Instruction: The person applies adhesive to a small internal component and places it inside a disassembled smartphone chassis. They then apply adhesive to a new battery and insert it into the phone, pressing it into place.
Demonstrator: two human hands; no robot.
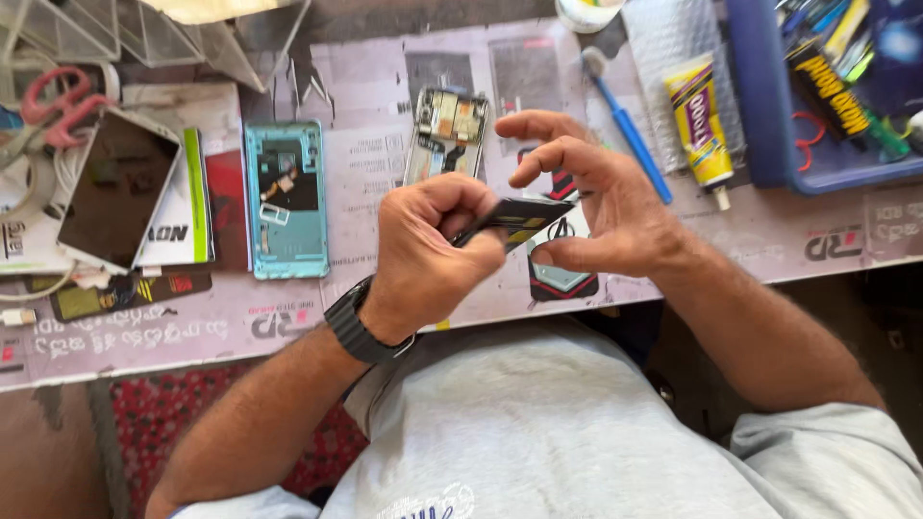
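Observation:
My left hand (431,252) is closed around a flat black phone battery (524,213), held edge-on above the table's near edge. My right hand (596,207) pinches the battery's right end between thumb and fingers, with the other fingers spread. Just beyond the hands lies an opened phone frame (444,135) with its circuit board showing. A teal phone back cover (285,200) lies to the left of it. A black watch is on my left wrist.
A white phone (117,187) lies face up at the left on papers, near pink scissors (58,101). A yellow glue tube (702,120) and a blue-handled brush (630,135) lie at the right. A blue tray (769,115) of tools stands at the far right.

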